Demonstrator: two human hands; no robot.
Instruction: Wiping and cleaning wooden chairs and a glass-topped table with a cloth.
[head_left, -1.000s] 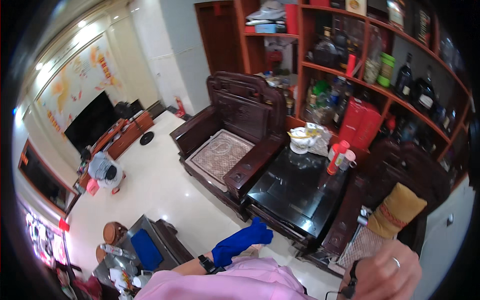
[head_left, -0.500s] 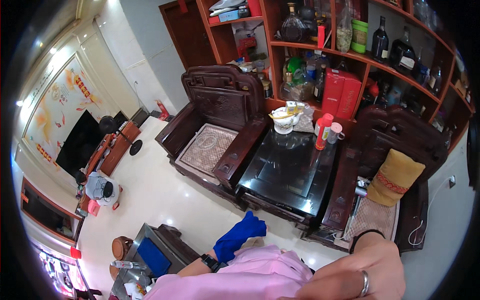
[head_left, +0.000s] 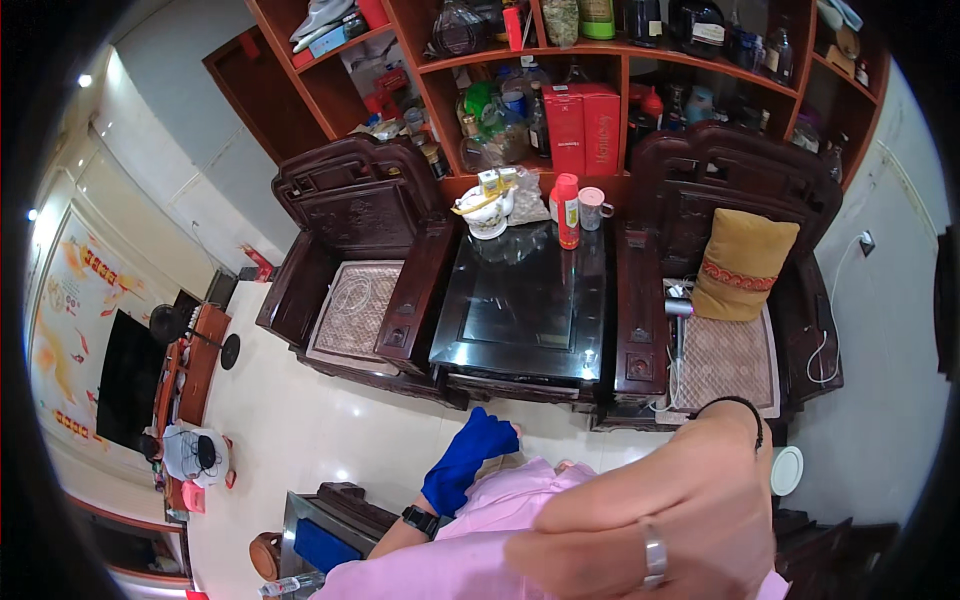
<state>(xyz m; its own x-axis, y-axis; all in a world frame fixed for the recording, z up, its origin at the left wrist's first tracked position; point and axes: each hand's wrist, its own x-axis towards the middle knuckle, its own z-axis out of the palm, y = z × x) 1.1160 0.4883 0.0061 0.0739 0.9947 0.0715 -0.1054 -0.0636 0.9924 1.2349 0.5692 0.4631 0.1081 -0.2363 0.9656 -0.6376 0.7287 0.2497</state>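
My left hand (head_left: 480,450), with a dark watch on its wrist, is closed on a blue cloth (head_left: 462,462) that covers most of it. A little skin shows at the cloth's right end. It is in front of the pink shirt (head_left: 450,560) I wear, short of the dark table. My right hand (head_left: 650,510) is large and close at the lower right. A ring is on one finger and a black band circles the wrist. Its fingers are bent and pressed together; whatever they hold, if anything, is hidden.
A dark glossy table (head_left: 515,320) holds a white teapot (head_left: 487,214), a red spray can (head_left: 567,212) and a lidded cup (head_left: 592,210). Carved chairs flank it; the right one holds a mustard cushion (head_left: 745,262) and a hair dryer (head_left: 679,305). Shelves with bottles stand behind.
My view has turned, so the chairs and table now look straighter and shifted left. My right hand shows larger and further left. The blue cloth is still in my left hand.
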